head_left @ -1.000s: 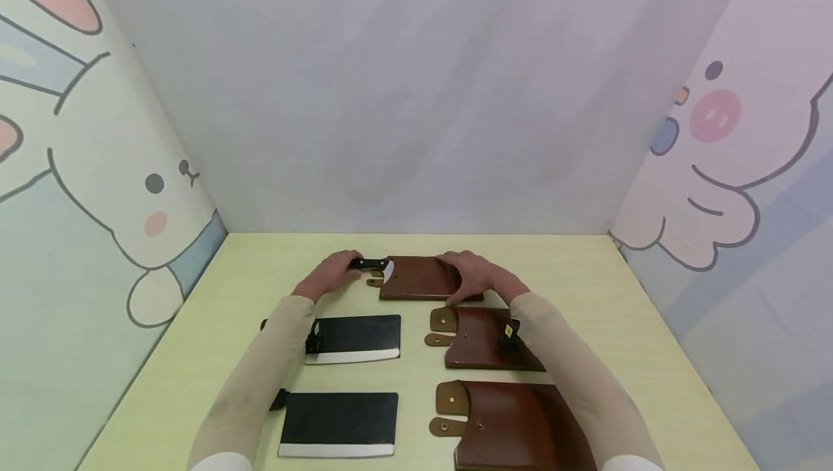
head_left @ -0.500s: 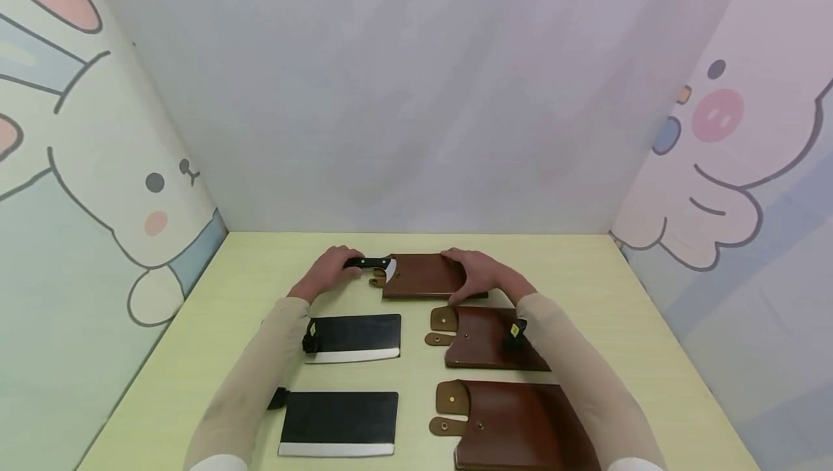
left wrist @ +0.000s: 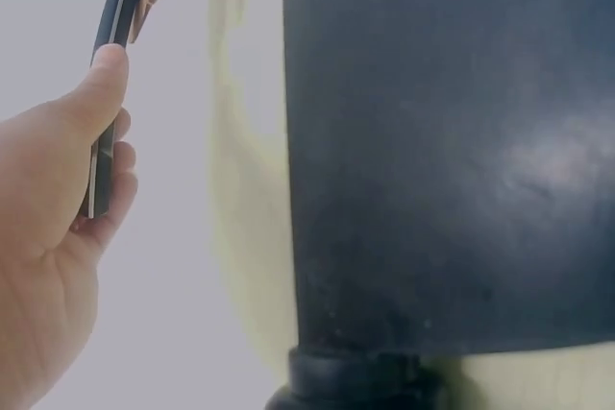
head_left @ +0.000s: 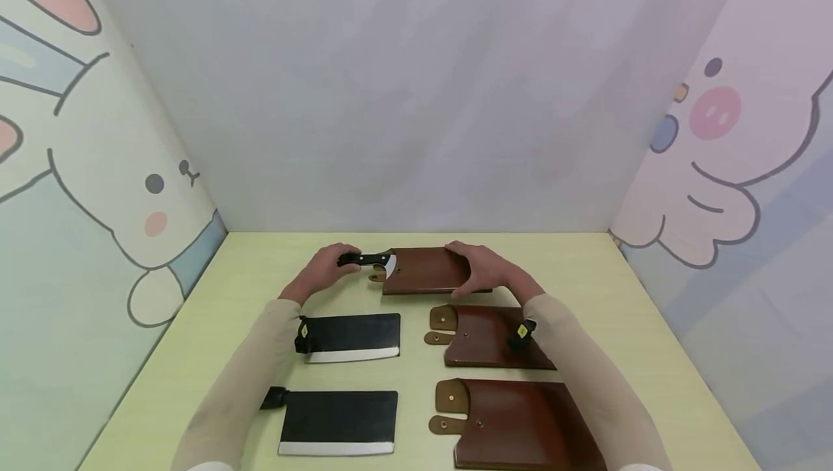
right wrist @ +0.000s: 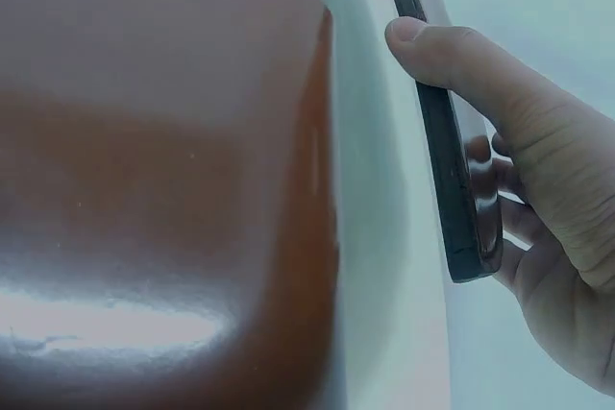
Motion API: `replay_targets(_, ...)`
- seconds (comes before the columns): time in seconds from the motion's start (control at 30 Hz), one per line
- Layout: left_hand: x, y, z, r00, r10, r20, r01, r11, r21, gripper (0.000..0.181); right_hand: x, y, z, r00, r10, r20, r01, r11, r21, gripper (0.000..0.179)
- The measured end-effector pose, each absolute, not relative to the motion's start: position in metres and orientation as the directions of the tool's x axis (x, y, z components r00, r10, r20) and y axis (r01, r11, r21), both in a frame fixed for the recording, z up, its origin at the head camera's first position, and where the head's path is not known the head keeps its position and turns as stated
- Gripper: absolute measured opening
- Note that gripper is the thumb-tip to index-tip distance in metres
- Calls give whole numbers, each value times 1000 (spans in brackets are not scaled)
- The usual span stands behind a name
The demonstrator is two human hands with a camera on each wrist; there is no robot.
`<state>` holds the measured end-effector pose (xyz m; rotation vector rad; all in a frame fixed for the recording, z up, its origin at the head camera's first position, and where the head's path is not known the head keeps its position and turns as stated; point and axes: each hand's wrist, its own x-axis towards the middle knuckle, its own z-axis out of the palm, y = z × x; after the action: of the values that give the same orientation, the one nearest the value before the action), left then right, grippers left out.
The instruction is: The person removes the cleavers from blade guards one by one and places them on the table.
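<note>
At the far side of the table in the head view, a cleaver point(head_left: 369, 260) has its blade mostly inside a brown leather sheath point(head_left: 423, 272); a strip of bright metal near the black handle still shows. My left hand point(head_left: 322, 268) grips that handle, thumb on one side and fingers on the other, as the left wrist view shows on the handle point(left wrist: 104, 165). Across the sheath's right end, my right hand point(head_left: 488, 268) holds it by its edges. In the right wrist view, the thumb presses the dark edge of this sheath point(right wrist: 442, 160).
Two more cleavers lie flat on the left, a middle one point(head_left: 354, 333) and a near one point(head_left: 341, 417). To their right lie two brown sheaths, a middle one point(head_left: 484, 337) and a near one point(head_left: 520, 420), their strap ends pointing left. A pale wall point(head_left: 416, 95) stands behind the table.
The sheath with the cleaver has shifted slightly right and appears raised a little. My left hand has slid left along the handle, and my right hand has moved right.
</note>
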<state>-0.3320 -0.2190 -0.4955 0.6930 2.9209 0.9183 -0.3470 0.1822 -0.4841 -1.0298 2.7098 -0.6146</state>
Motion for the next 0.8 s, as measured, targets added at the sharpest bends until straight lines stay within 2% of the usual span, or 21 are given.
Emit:
replay_targets(0.3,-325,-220,-491,-904,397,160,411,700,584,43,-340,184,-477,-738,-674,26,-615,656,-437,111)
replay_targets(0.8,-322,-220,-494,-896,403,187,431,689,583,44,-336,188,-479,-737,-676,24,-615,655,-438,111)
